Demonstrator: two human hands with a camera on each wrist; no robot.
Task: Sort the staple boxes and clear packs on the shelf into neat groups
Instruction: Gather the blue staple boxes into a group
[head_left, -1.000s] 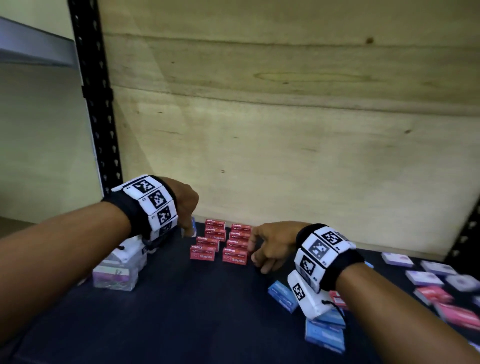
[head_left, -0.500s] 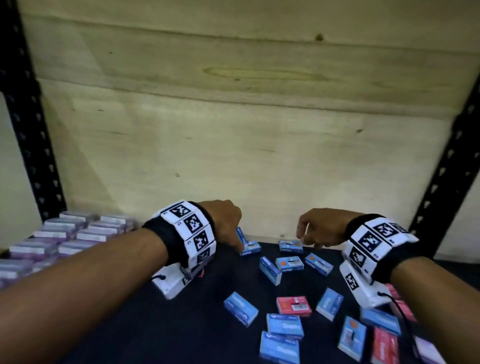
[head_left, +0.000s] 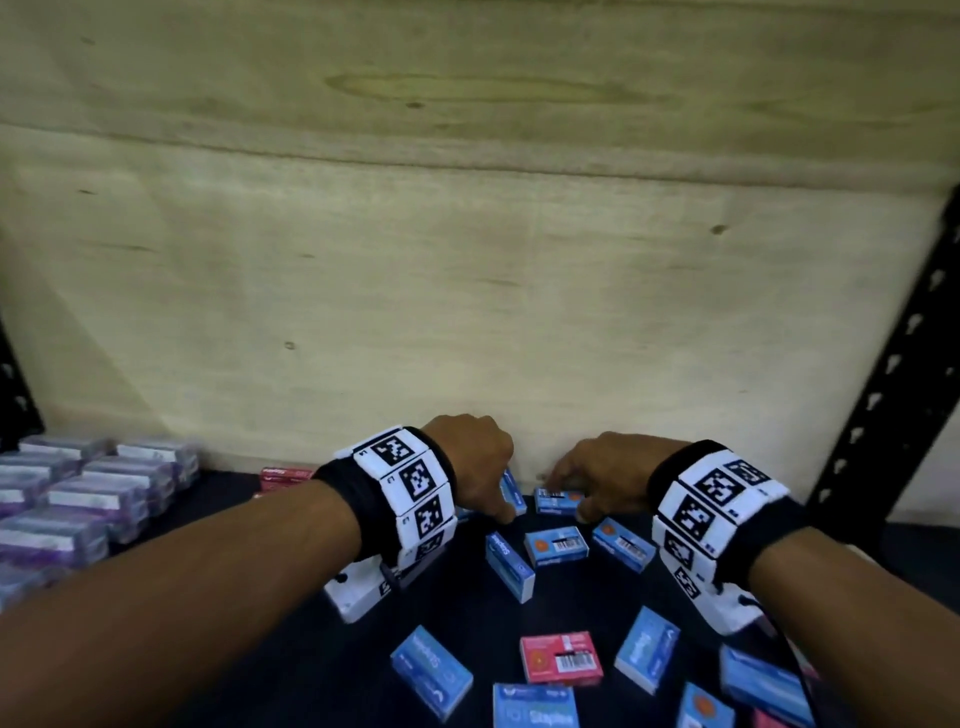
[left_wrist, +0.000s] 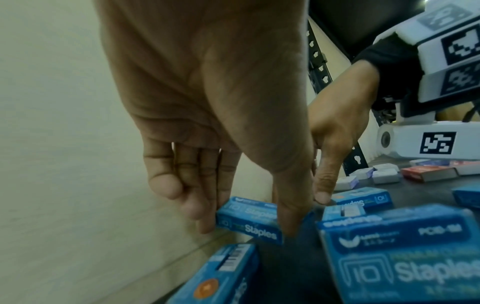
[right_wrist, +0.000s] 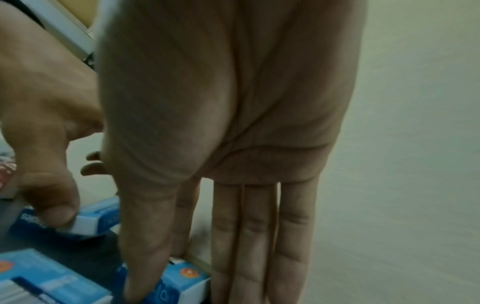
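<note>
Loose blue staple boxes lie scattered on the dark shelf (head_left: 291, 654). My left hand (head_left: 505, 505) reaches down by the back wall and pinches one blue staple box (left_wrist: 249, 218) between thumb and fingers; the left hand (left_wrist: 246, 227) straddles its long sides. Just to its right, my right hand (head_left: 571, 500) holds a second blue staple box (head_left: 556, 501) flat on the shelf. In the right wrist view that box (right_wrist: 188, 281) sits between the thumb and index finger of the right hand (right_wrist: 159, 271); the other fingers hang straight behind it.
Clear packs with purple contents (head_left: 93, 499) stand grouped at the left. A red box (head_left: 561, 657) lies among the blue ones in front, and another red one (head_left: 285, 473) sits at the back. Plywood wall (head_left: 467, 312) behind, black upright (head_left: 893, 415) at the right.
The view has swung right, from the red box rows to the scattered blue boxes. Both hands have dropped from curled and raised onto two blue boxes at the back wall.
</note>
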